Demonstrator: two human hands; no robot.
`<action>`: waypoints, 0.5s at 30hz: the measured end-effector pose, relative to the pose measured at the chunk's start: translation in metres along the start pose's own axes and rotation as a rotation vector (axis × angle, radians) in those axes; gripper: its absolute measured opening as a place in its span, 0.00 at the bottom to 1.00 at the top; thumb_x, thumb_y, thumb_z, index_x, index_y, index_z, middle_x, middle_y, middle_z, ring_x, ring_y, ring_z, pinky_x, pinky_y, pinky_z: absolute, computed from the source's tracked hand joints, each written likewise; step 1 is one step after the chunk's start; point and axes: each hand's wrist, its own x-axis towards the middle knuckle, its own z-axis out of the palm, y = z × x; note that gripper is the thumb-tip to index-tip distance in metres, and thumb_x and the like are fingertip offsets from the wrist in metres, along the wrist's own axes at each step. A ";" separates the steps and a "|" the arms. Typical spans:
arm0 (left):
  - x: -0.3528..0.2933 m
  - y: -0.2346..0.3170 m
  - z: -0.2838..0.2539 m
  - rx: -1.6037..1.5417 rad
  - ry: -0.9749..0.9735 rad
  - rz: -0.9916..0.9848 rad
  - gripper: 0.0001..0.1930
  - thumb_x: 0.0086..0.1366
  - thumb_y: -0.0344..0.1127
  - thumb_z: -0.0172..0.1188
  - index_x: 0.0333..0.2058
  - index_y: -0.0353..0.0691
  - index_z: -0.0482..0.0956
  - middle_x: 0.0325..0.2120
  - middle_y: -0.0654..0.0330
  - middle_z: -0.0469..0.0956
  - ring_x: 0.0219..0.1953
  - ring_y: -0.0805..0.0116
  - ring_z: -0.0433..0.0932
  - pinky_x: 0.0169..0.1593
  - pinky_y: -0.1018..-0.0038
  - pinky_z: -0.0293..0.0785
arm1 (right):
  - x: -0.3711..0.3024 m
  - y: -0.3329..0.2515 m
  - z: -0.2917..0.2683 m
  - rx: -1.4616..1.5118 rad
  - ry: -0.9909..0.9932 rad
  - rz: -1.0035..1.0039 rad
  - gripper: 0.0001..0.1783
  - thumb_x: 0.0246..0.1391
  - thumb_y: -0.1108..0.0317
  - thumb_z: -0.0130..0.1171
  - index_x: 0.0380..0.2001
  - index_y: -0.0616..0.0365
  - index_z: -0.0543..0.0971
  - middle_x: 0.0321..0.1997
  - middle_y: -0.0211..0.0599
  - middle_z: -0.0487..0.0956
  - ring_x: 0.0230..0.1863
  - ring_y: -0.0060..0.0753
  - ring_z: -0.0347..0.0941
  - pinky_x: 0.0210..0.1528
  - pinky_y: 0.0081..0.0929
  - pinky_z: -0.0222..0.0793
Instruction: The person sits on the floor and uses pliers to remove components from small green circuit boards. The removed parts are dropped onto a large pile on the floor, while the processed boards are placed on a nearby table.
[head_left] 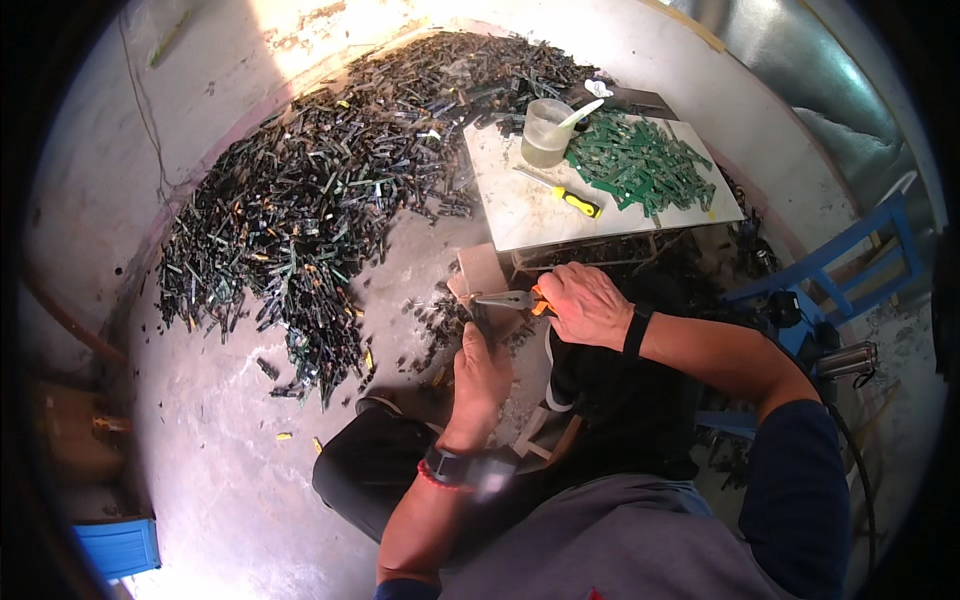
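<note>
My right hand (590,305) is closed around the orange handles of a pair of pliers (508,298). Their metal jaws point left, at the top of a dark narrow piece (478,320). That piece stands between the fingers of my left hand (481,375), which is closed on it. Right behind the jaws is a tan block (480,270); whether the piece touches it I cannot tell. Small dark scraps (437,322) lie on the floor around the block.
A huge heap of dark strips (290,220) covers the floor ahead and left. On a low white table (515,220) are green circuit board strips (640,165), a cloudy plastic cup (545,135) and a yellow-handled screwdriver (575,202). A blue chair (850,260) stands right.
</note>
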 end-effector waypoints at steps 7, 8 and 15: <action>0.002 -0.004 0.004 0.145 0.094 0.233 0.26 0.70 0.55 0.34 0.20 0.43 0.65 0.11 0.71 0.59 0.11 0.81 0.55 0.16 0.82 0.53 | -0.012 -0.061 -0.017 1.540 -0.616 0.623 0.07 0.45 0.75 0.48 0.30 0.59 0.66 0.21 0.32 0.66 0.20 0.26 0.62 0.22 0.27 0.60; -0.003 0.004 0.004 0.159 0.052 0.216 0.26 0.71 0.55 0.34 0.20 0.43 0.65 0.11 0.71 0.60 0.12 0.81 0.56 0.17 0.83 0.54 | -0.020 -0.060 -0.011 1.960 -0.657 0.633 0.06 0.46 0.76 0.47 0.31 0.56 0.66 0.21 0.29 0.65 0.21 0.24 0.62 0.22 0.23 0.59; 0.014 -0.004 -0.002 0.087 -0.093 0.198 0.28 0.69 0.59 0.34 0.17 0.45 0.61 0.08 0.70 0.56 0.10 0.78 0.52 0.15 0.80 0.49 | -0.039 -0.044 -0.010 2.348 -0.610 0.543 0.13 0.39 0.70 0.52 0.33 0.56 0.68 0.24 0.32 0.67 0.24 0.27 0.64 0.25 0.25 0.61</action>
